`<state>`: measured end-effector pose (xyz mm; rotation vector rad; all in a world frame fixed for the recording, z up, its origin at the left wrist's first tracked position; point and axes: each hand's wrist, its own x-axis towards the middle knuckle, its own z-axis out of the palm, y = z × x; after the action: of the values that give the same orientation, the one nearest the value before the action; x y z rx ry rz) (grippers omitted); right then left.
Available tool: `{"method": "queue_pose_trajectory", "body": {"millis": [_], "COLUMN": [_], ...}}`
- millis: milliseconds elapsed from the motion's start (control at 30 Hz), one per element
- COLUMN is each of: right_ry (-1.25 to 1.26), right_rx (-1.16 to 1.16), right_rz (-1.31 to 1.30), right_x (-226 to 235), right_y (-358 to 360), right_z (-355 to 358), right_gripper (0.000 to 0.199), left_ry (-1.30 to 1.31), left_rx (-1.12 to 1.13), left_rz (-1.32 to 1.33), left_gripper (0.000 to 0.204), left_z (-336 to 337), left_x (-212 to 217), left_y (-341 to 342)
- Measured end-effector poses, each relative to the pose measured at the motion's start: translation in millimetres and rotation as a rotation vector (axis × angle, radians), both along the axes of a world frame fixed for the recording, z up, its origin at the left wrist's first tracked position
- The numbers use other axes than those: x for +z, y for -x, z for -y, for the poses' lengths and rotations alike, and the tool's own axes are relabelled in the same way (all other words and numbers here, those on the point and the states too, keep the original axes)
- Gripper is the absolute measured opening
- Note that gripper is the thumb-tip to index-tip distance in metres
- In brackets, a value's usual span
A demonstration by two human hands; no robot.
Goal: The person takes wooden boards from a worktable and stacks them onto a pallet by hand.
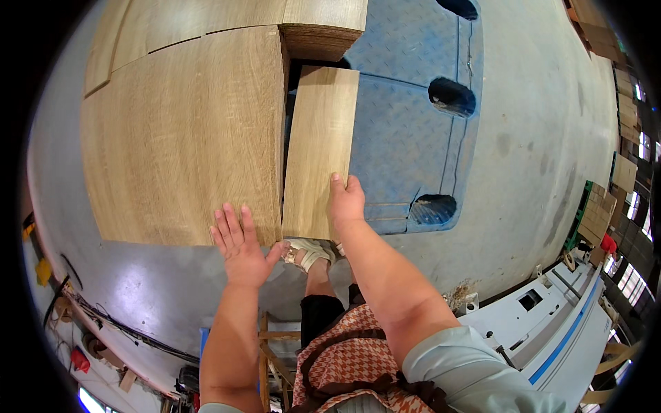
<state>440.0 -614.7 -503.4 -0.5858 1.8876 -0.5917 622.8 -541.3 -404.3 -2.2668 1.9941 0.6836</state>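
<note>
A narrow wood-grain board (320, 138) lies lengthwise on the blue plastic pallet, close beside a stack of larger wood-grain panels (186, 138). My right hand (345, 199) grips the narrow board by its right edge near the close end, thumb on top and the other fingers mostly hidden at the edge. My left hand (244, 251) rests with spread fingers on the near edge of the large panel stack, its thumb pointing toward the corner beside the narrow board. A dark gap runs between the stack and the narrow board.
The blue pallet (406, 144) has oval openings along its right side. More stacked panels (323, 34) stand at the far end. A white machine with a blue stripe (551, 323) is at the lower right. Cables (131, 327) run along the floor at lower left.
</note>
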Motion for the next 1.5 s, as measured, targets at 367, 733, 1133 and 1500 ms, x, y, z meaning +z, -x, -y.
{"method": "queue_pose_trajectory", "body": {"millis": [367,733,1133,1500], "right_ry": [-0.055,-0.161,-0.307,-0.488], "right_rx": [0.171,-0.174,0.321,1.196], "right_rz": [-0.114,0.205,0.57,1.219], "right_x": [21,115,331,445], "right_y": [-4,117,29,-41], "right_z": [10,-86,-87,-265], "right_gripper": [0.029,0.032,0.033,0.034], "left_ry": [-0.007,-0.003,-0.105,1.218], "left_rx": [0.01,0.222,1.048,1.725], "left_rz": [-0.001,-0.348,-1.646,-1.248], "left_gripper": [0.1,0.082,0.074,0.044], "left_z": [-1,-20,-202,-370], "left_x": [2,61,280,399], "left_y": [1,-14,114,233]}}
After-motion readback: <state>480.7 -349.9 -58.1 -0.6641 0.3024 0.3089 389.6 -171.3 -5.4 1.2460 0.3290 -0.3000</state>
